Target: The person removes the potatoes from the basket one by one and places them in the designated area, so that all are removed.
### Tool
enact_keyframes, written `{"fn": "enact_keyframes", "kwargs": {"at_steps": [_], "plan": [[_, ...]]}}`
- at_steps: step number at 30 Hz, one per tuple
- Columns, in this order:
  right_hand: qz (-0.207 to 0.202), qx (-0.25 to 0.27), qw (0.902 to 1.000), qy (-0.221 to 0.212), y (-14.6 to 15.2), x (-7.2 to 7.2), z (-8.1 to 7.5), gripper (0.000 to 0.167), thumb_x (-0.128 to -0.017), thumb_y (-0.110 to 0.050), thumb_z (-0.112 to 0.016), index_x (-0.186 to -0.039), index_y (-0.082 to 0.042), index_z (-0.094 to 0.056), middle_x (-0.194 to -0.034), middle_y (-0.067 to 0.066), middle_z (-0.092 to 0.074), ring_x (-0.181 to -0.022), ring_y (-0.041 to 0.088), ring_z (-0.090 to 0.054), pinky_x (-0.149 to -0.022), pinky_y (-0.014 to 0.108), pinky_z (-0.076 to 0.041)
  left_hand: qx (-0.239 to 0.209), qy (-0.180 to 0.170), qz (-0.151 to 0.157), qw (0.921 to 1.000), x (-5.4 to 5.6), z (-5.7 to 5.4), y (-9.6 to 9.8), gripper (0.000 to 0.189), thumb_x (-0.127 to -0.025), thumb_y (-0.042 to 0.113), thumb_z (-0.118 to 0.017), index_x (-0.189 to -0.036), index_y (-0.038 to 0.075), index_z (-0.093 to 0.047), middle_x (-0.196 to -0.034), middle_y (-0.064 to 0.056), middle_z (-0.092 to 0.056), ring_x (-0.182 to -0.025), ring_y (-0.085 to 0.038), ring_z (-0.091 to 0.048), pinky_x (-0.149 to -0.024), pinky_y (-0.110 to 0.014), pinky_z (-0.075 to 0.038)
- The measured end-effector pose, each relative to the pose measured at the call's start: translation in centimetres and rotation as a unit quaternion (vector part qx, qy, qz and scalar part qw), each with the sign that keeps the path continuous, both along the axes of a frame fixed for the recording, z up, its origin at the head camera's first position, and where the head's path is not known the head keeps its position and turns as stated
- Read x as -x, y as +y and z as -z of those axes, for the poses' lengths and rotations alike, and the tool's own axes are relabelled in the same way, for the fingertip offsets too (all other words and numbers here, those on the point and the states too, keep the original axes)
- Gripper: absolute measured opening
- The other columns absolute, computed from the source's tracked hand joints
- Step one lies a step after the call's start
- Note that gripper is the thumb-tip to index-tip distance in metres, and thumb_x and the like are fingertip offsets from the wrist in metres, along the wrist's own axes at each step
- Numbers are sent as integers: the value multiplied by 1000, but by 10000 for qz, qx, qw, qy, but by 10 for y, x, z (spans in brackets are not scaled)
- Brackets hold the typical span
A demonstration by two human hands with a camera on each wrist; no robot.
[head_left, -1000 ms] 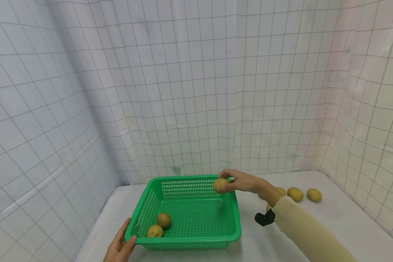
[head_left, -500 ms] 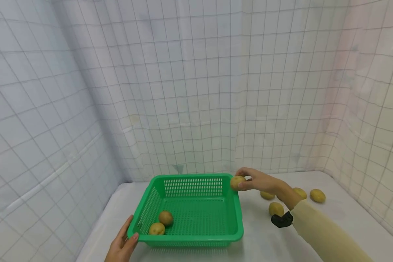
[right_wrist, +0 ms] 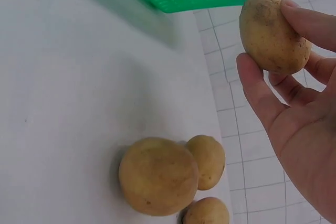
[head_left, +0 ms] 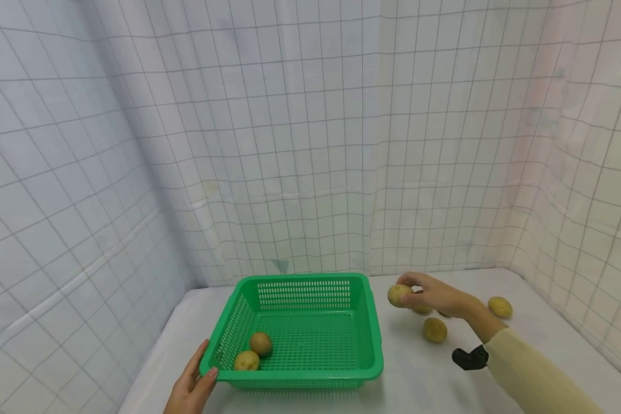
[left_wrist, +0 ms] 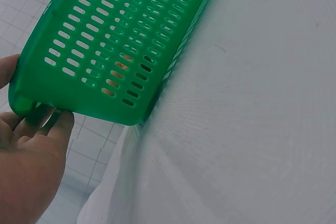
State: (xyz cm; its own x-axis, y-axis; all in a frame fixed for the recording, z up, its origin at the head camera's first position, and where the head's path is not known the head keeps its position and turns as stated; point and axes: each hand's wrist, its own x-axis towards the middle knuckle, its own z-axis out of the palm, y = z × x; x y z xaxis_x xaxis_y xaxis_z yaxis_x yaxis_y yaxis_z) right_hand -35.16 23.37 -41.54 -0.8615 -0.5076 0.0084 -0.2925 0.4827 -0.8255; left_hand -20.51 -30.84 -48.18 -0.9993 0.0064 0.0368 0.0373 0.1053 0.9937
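My left hand grips the near left corner of a green plastic basket. In the left wrist view its fingers curl under the basket's rim. Two potatoes, a browner one and a yellower one, lie in the basket's near left part. My right hand holds another potato above the table, to the right of the basket. The right wrist view shows thumb and fingers around this held potato. Behind and below that hand, loose potatoes lie on the table, some partly hidden.
A potato lies on the white-covered table right of the basket, and another sits farther right. A black wrist-camera piece hangs by the right sleeve. Gridded white curtains enclose the back and sides.
My right hand has moved right with the potato, from over the basket's far right corner to outside its right side. The left hand keeps its grip on the basket corner.
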Motion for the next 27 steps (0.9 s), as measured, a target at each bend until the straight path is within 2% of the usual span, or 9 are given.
{"fn": "enact_keyframes", "kwargs": {"at_steps": [4,10,17,18,22,27], "plan": [[148,-65,9999,5,16,-7,3,39,-103,-35,-67,-131,-8,-58,-133,12,-55,-120,34,-49,-97,48,-44,17,32,55,10000,1,1,-1,80,-110,19,-53,-164,-1,2,-164,-36,-2,-144,-52,-20,-107,-38,-42],[219,83,9996,-142,31,-12,9,39,-103,-32,-67,-131,-6,-58,-131,14,-55,-115,33,-53,-94,45,-46,34,126,75,9999,1,2,-2,80,-110,20,-53,-164,-2,3,-164,-36,-1,-142,-52,-18,-99,-22,-46],[329,152,9989,-294,41,-16,12,41,-102,-29,-68,-132,-3,-56,-129,15,-55,-110,31,-61,-93,46,-48,40,71,71,9999,2,5,-2,82,-110,21,-54,-164,-2,4,-165,-35,-1,-143,-50,-18,-101,-25,-45],[328,177,9989,-298,42,-17,12,42,-102,-29,-68,-132,-3,-55,-128,16,-55,-110,31,-62,-94,46,-48,45,66,55,10000,2,5,-3,82,-110,21,-54,-164,-2,3,-165,-35,-2,-143,-48,-19,-100,-24,-45],[319,197,9989,-288,45,-20,12,44,-102,-29,-68,-133,-1,-55,-127,15,-55,-110,30,-59,-96,44,-49,-1,112,40,9999,2,5,-3,83,-109,21,-56,-165,-1,1,-165,-35,-3,-137,-24,-36,-98,-20,-45],[312,263,9987,-308,53,-26,16,42,-103,-26,-66,-132,2,-54,-126,16,-54,-111,28,-56,-95,36,-52,-43,135,83,9999,2,5,-4,83,-109,22,-57,-165,-1,1,-165,-35,-2,-129,-7,-44,-99,-22,-44]]}}
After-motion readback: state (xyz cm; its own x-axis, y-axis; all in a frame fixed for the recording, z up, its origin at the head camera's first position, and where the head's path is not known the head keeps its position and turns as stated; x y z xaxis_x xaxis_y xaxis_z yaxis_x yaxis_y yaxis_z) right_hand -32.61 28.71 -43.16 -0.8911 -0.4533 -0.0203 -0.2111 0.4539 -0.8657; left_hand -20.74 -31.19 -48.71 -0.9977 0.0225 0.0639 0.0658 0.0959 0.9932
